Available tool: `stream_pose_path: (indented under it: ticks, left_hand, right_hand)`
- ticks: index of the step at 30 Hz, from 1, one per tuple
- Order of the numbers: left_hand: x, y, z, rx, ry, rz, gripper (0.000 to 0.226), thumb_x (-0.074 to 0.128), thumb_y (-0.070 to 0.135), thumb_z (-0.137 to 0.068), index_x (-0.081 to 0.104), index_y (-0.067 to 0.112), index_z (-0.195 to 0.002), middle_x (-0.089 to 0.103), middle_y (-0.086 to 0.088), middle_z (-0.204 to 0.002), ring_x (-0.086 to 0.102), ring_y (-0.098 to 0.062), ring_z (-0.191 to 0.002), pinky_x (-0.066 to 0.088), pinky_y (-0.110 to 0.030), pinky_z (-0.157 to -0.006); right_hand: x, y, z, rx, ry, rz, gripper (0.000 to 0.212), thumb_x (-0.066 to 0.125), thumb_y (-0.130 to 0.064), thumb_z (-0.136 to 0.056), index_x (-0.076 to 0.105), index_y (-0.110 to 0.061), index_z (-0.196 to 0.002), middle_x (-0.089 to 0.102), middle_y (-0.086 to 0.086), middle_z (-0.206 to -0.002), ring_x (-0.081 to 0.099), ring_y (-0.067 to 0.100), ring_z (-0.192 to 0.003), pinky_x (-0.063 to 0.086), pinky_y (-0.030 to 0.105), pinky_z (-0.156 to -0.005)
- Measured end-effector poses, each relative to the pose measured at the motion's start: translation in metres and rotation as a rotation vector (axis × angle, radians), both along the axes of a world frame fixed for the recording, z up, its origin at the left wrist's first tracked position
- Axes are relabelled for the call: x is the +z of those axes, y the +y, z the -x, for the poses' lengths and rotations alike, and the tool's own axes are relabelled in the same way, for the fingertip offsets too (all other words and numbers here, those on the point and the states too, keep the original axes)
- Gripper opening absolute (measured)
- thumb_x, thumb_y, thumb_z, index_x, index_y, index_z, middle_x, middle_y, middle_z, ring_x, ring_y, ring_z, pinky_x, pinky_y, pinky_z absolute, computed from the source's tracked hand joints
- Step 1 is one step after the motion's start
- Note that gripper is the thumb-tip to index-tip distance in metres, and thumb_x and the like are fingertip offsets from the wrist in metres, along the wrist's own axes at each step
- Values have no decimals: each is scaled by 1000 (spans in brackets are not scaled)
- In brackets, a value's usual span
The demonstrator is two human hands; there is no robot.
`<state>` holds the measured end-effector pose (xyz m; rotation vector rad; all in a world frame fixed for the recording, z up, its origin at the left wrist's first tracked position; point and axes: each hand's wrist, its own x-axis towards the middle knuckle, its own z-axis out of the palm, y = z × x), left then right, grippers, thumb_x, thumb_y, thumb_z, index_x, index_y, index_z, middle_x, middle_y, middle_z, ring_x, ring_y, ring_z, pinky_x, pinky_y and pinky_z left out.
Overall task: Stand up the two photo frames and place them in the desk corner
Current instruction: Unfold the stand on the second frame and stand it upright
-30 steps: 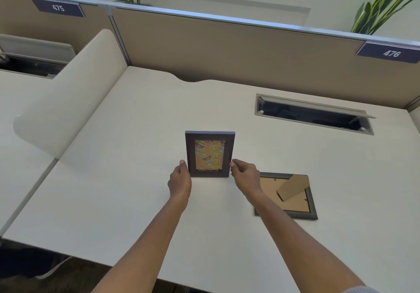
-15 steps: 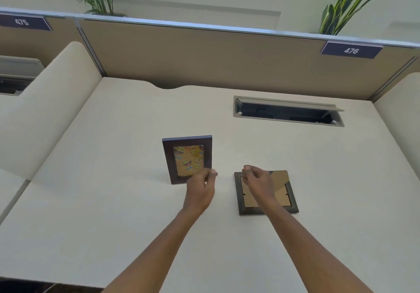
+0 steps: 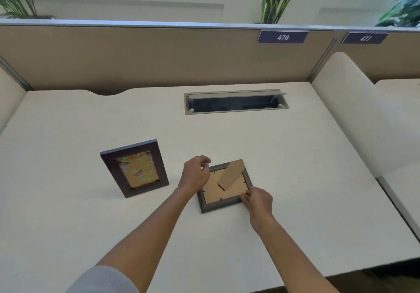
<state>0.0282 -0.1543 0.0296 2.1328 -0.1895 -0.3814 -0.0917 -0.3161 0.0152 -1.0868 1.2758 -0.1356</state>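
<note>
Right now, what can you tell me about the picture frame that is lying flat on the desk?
The flat frame lies face down on the pale desk, right of the standing frame. Its rim is dark grey, its back brown cardboard held by small dark clips, with a cardboard stand flap lifted up. The left hand is at its far left corner; the right hand pinches its near right corner.

We see two bare forearms reaching out from the bottom edge. On the left arm (image 3: 145,231) a pale grey sleeve (image 3: 102,280) with fine ribbing is pushed up near the elbow. The right arm (image 3: 293,249) shows no sleeve within the picture. Neither the left hand (image 3: 195,174) nor the right hand (image 3: 259,201) wears a ring, watch or glove.
</note>
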Motion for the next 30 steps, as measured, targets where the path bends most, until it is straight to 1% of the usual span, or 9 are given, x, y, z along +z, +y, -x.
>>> stream_pose_path:
  ticks: [5, 10, 14, 17, 20, 22, 24, 27, 30]
  left_hand:
    - [-14, -14, -9, -17, 59, -94, 34, 47, 6, -99, 70, 10, -124, 70, -5, -128, 62, -19, -121, 41, -20, -97]
    - [-23, -19, -15, -25, 120, -140, 36, 48, 7, -98, 70, 11, -126, 69, -7, -130, 61, -22, -123, 42, -22, -97]
    - [-25, -20, -17, -40, 158, -161, 34, 52, 13, -99, 68, 12, -128, 69, -6, -132, 60, -21, -124, 40, -21, -95]
    - [-25, -18, -16, -50, 156, -182, 34, 52, 17, -100, 66, 14, -131, 68, -5, -133, 60, -21, -123, 41, -22, -94]
    - [-25, -13, -13, -35, 119, -236, 39, 48, 22, -100, 63, 15, -135, 66, -7, -133, 59, -24, -124, 42, -25, -91]
    - [-27, -8, -9, -19, 109, -261, 41, 48, 23, -99, 62, 15, -136, 67, -7, -132, 61, -24, -120, 44, -26, -88]
    - [-28, -2, -5, 13, 111, -272, 40, 50, 24, -99, 64, 14, -134, 69, -7, -129, 62, -24, -118, 45, -27, -86]
    - [-30, 6, 4, 74, 112, -290, 36, 53, 26, -99, 68, 14, -130, 74, -6, -120, 64, -21, -102, 44, -27, -79]
    - [-30, 11, 16, 145, 109, -297, 33, 54, 27, -99, 71, 15, -125, 75, -5, -113, 58, -14, -86, 42, -26, -73]
  right_hand:
    - [-9, 2, 20, -24, 106, 33, 17, 53, -1, -90, 67, -6, -82, 73, 15, -89, 75, 25, -82, 61, 42, -94]
    - [-11, 8, 22, -36, 118, 2, 17, 55, 1, -89, 67, -3, -77, 70, 13, -82, 74, 25, -75, 62, 38, -90]
    - [-9, 9, 19, -31, 124, 2, 19, 54, 2, -86, 64, -4, -71, 70, 12, -75, 74, 25, -74, 59, 33, -79]
    - [-10, 7, 15, -18, 114, -18, 17, 55, 3, -86, 69, -3, -80, 72, 13, -80, 74, 24, -74, 62, 38, -86]
    - [-15, 4, 10, 19, 97, -25, 17, 54, 3, -85, 65, 10, -95, 71, 14, -85, 72, 24, -76, 60, 46, -94]
    - [-15, 2, 5, 41, 77, -30, 20, 54, 3, -83, 66, 12, -96, 75, 18, -92, 71, 25, -79, 59, 47, -97]
    - [-13, 0, -2, 71, 60, -28, 15, 55, 3, -81, 70, 4, -82, 76, 20, -99, 74, 30, -89, 59, 46, -97]
    - [-9, 0, -13, 130, 65, 1, 27, 55, 5, -80, 74, -12, -72, 77, 19, -99, 71, 38, -108, 56, 53, -99]
    - [-7, -1, -21, 173, 65, 25, 33, 54, 5, -82, 77, -20, -83, 74, 6, -89, 72, 34, -102, 58, 49, -98]
